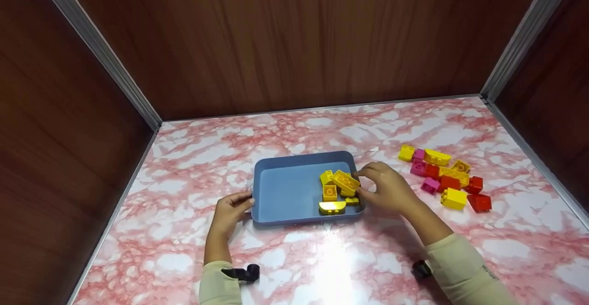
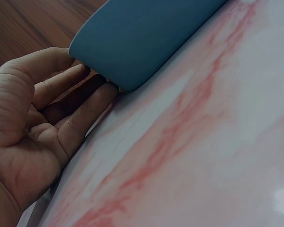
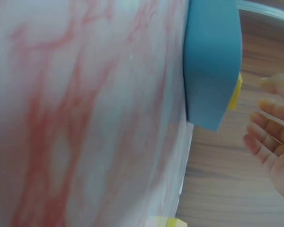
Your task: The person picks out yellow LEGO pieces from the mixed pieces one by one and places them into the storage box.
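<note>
A blue-grey tray (image 1: 285,190) lies on the table with several yellow toy building bricks at its right end. One yellow brick (image 1: 346,182) rests tilted on others beside the right wall. At the tray's left side my left hand (image 1: 230,213) holds the edge, thumb at the rim and other fingers along the outer wall, as the left wrist view also shows. My right hand (image 1: 389,187) is over the right rim, thumb and index finger spread near the tilted brick. In the right wrist view its fingers (image 3: 270,127) are loosely bent and apart from the tray.
To the right lies a loose group of yellow, red and pink bricks, among them a yellow brick (image 1: 454,199), a red brick (image 1: 480,203) and a pink brick (image 1: 430,185). Wood-look panels (image 1: 299,43) bound the marbled table (image 1: 193,158) at the back and sides.
</note>
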A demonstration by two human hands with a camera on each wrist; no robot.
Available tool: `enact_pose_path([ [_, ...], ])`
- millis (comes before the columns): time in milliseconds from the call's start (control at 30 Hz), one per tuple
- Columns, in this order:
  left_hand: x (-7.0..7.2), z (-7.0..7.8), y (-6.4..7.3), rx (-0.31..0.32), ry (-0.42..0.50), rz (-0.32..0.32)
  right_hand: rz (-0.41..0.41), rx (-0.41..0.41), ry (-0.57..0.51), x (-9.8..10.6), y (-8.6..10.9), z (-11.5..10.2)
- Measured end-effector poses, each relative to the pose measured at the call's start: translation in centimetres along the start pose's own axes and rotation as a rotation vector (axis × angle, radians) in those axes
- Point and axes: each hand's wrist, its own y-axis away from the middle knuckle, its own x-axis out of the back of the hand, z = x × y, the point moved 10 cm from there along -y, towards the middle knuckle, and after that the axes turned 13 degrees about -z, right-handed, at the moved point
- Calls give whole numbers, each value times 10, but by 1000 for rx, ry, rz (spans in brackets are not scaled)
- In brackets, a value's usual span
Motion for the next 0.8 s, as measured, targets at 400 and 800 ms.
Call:
enact_pose_path([
  [400,0,2,1,-7,-14,7,-45,-212,-145,12,42,40],
  [800,1,1,1,6,-8,23,119,-332,-167,44,90,85],
])
